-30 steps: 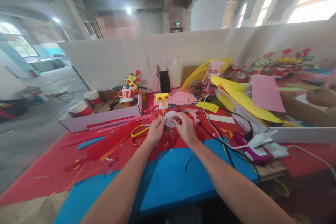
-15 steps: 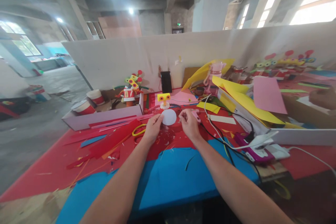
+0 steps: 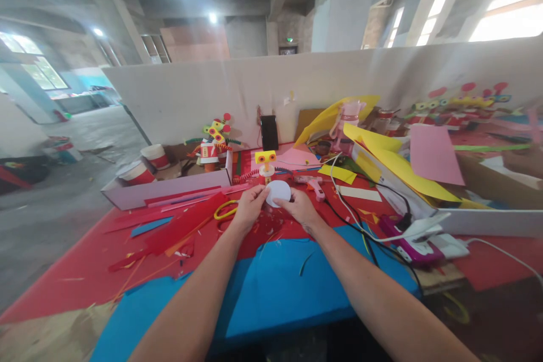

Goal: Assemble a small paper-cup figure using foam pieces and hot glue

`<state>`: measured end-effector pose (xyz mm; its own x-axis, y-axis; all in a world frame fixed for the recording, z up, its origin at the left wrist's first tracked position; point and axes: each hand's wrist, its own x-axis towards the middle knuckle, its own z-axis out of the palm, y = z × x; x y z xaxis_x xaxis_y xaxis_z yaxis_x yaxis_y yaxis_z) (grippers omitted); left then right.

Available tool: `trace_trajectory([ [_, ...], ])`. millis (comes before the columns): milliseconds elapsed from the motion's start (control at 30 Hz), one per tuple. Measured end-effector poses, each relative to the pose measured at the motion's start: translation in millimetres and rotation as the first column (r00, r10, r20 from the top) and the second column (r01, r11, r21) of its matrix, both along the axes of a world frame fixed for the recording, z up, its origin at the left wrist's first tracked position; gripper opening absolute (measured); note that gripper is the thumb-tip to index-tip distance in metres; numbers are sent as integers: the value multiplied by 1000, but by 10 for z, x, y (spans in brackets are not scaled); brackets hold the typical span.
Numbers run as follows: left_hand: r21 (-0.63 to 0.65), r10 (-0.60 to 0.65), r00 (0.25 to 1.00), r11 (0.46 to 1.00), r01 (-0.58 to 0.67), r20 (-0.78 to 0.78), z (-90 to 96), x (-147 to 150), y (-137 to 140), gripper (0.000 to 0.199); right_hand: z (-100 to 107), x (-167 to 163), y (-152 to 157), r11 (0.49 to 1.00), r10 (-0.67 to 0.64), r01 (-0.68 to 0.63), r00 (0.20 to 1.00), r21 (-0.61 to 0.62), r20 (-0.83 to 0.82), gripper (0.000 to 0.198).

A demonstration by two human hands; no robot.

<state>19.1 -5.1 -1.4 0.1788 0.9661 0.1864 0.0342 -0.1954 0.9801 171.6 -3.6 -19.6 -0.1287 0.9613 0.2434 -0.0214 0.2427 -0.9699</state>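
White paper disc [image 3: 279, 193] pinched at its edges by both hands, where a crease looks the likeliest mishap.
The left hand [image 3: 249, 207] grips its left edge and the right hand [image 3: 302, 211] its right, the right thumb lying across the near face; uneven thumb pressure could buckle the disc (it looks like thin, stiff card). Just beyond the grip, a yellow-headed robot figure [image 3: 265, 157] spreads coiled arms, so a forward push could catch a coil or knock the figure over. The pink glue gun [image 3: 314, 185] lies just past the right hand (whether it is hot, I cannot tell), and a careless sweep could brush it. Left of the grip, yellow-handled scissors [image 3: 227, 203] could snag the left wrist.
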Motion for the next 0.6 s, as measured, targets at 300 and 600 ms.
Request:
trace_trajectory([
  [300,18,27,999,999,-26,-40,-10,-6,6,34,-33,50,32,991,65,-68,997,-112,-29,33],
  [600,171,174,979,973,-154,-109,13,-124,75,32,62,94,-17,955,253,-265,962,-130,-108,38],
])
